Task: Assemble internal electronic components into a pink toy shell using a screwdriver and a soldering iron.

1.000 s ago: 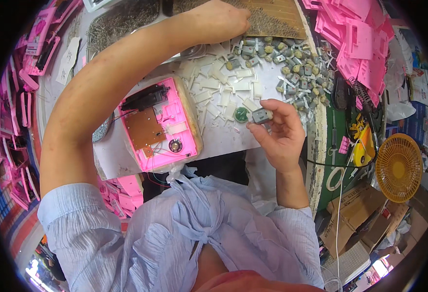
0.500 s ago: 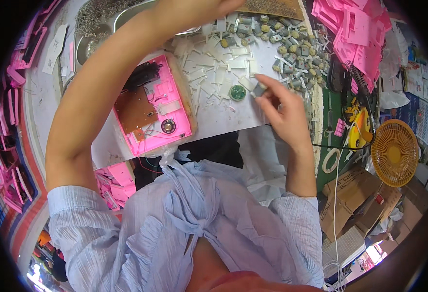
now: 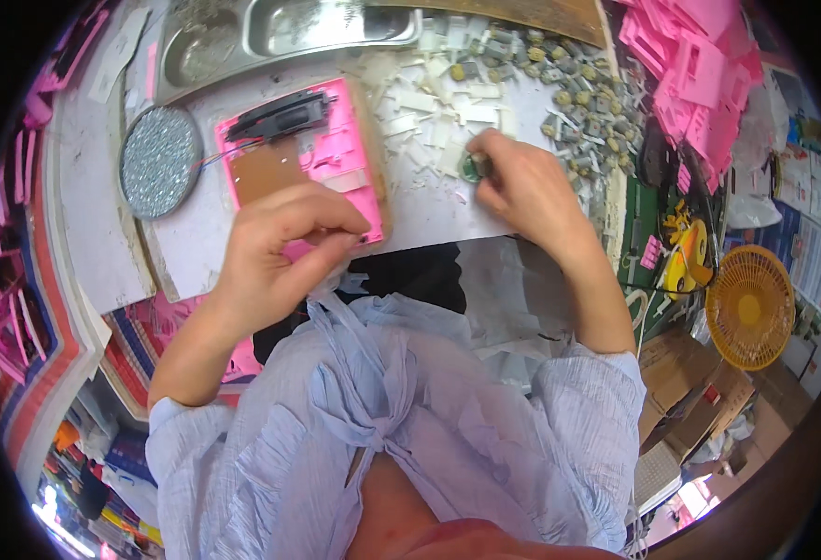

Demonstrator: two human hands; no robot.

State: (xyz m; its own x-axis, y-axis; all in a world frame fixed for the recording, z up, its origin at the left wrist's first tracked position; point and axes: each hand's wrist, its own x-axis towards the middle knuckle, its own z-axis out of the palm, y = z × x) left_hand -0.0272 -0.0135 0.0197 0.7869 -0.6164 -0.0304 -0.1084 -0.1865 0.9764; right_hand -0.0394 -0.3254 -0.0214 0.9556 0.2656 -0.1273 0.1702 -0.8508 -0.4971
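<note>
A pink plastic casing (image 3: 343, 121) lies on the work table with a brown circuit board (image 3: 266, 171), a black part (image 3: 284, 117) and thin wires in it. My left hand (image 3: 284, 247) is over the casing's near right corner, thumb and fingers pinched together. Whatever sits between those fingertips is too small or hidden to make out. To the right, my right hand (image 3: 527, 182) is closed at a small round green dish (image 3: 471, 168), its fingertips curled over the dish's edge. What this hand holds, if anything, cannot be told.
White plastic pieces (image 3: 415, 101) and small grey motors (image 3: 578, 98) are spread beyond my right hand. A metal tray (image 3: 326, 33) stands at the back. A round dish of small metal parts (image 3: 160, 161) sits left. Pink casings (image 3: 695, 75) pile up right, above a yellow fan (image 3: 751, 308).
My left hand has come back from the far tray to the casing's near corner. My right hand, which held a small grey motor, has moved left onto the green dish.
</note>
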